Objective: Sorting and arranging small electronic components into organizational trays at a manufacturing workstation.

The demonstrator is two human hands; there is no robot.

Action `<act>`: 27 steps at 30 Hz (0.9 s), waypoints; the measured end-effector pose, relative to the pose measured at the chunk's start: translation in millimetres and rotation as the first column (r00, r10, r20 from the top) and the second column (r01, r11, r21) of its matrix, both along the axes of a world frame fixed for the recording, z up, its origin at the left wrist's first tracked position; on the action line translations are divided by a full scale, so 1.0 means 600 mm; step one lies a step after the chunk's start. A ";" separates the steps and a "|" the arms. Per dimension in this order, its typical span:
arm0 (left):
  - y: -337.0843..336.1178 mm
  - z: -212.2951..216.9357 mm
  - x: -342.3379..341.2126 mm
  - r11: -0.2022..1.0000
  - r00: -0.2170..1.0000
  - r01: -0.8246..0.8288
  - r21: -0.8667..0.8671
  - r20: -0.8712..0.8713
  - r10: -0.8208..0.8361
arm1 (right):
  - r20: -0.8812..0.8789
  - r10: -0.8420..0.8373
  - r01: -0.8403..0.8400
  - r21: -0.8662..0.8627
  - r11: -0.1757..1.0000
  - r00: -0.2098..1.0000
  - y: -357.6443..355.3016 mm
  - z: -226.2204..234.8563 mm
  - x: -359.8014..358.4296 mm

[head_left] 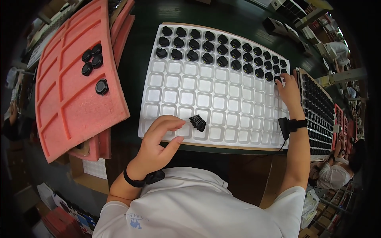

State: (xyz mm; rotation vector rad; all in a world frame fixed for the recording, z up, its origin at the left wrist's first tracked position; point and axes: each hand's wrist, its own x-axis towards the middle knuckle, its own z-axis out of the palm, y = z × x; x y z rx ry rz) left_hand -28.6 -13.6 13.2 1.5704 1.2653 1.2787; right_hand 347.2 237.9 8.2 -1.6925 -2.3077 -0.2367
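A white plastic tray (189,82) with rows of square pockets lies in front of me. Its far rows hold small black rounded parts (208,47), one to a pocket. At the tray's right side my right hand (290,92) has its thumb and fingers closed about a black rounded part (277,79) in the third row from the far edge. My left hand (158,144) hovers over the near left corner, its thumb and fingers apart with nothing between them. Just right of its fingertips sits a small leaning stack of thin black pieces (197,123).
Pink foam sheets (83,107) with raised ribs stand left of the tray, several round black parts (102,87) on the top one. Another tray full of black parts (317,115) lies to the right. Farther right, another person (335,172) sits near red trays.
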 end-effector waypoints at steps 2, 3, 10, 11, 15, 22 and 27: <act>0.004 0.002 0.003 0.999 0.998 0.008 0.033 -0.060 -0.006 | -0.048 0.062 -0.062 0.002 0.998 0.997 -0.024 0.013 -0.021; 0.005 0.001 0.003 0.998 0.993 0.014 0.066 -0.120 -0.006 | -0.096 0.126 -0.126 0.008 0.992 0.987 -0.045 0.025 -0.049; 0.014 -0.005 0.020 0.989 0.918 0.055 0.137 -0.397 0.003 | -0.425 0.507 -0.622 -0.191 0.759 0.750 -0.254 0.069 -0.229; 0.014 -0.005 0.023 0.987 0.899 0.076 0.140 -0.437 -0.008 | -0.456 0.504 -0.637 -0.201 0.745 0.733 -0.272 0.063 -0.244; 0.020 -0.001 0.035 0.980 0.830 0.127 0.154 -0.558 -0.019 | -0.490 0.443 -0.585 -0.185 0.789 0.751 -0.303 0.019 -0.285; 0.018 -0.009 0.038 0.978 0.760 0.151 0.144 -0.650 -0.022 | -0.600 0.369 -0.575 -0.190 0.796 0.710 -0.305 -0.009 -0.271; 0.020 -0.004 0.037 0.979 0.766 0.150 0.140 -0.642 -0.025 | -0.874 0.038 -0.642 -0.326 0.694 0.485 -0.307 -0.003 -0.252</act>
